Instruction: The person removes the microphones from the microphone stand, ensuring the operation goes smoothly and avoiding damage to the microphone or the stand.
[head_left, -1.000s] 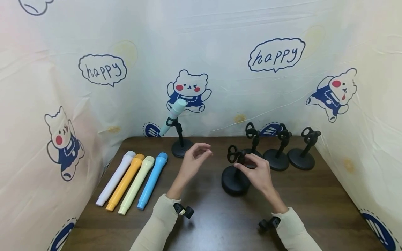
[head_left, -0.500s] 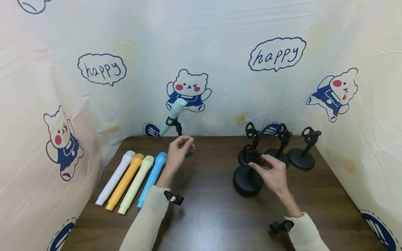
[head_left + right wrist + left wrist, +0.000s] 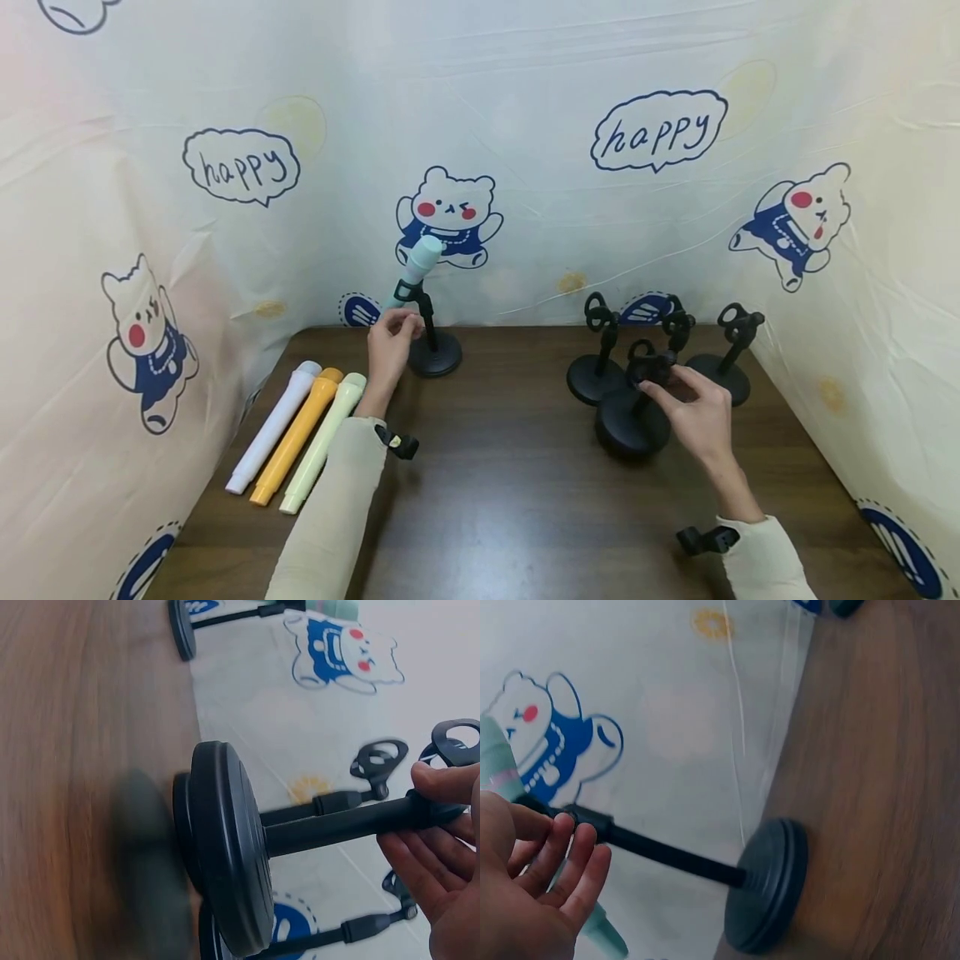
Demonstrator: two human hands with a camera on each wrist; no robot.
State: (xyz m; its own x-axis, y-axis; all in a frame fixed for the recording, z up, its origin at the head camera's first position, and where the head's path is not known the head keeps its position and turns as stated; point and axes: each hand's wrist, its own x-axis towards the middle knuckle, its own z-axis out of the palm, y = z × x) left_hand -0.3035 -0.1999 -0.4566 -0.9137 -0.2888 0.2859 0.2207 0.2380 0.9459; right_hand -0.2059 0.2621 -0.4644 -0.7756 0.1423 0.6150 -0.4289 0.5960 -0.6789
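Observation:
My right hand (image 3: 693, 408) pinches the upper neck of a black microphone stand (image 3: 632, 425), whose round base hangs just over the table, its blurred shadow beneath. In the right wrist view that base (image 3: 229, 847) is tilted, and thumb and fingers lie around the post's top. My left hand (image 3: 390, 346), fingers loosely curled and holding nothing, overlaps a second stand (image 3: 675, 859) in the left wrist view. That stand bears a mint-green toy microphone (image 3: 422, 260), tilted up. The left arm hides a blue toy microphone. A pale yellow one (image 3: 326, 442) lies beside the left sleeve.
An orange toy microphone (image 3: 296, 437) and a white one (image 3: 272, 429) lie side by side at the table's left. Behind the right hand stand three more microphone stands with bare holder rings, among them the left one (image 3: 596, 379) and the right one (image 3: 723, 379). A printed curtain (image 3: 540, 208) backs the table (image 3: 487, 500).
The right hand has carried its stand rightward, towards the other bare stands. My left hand has moved left, past the mint-green microphone's stand, and its arm now covers the blue microphone.

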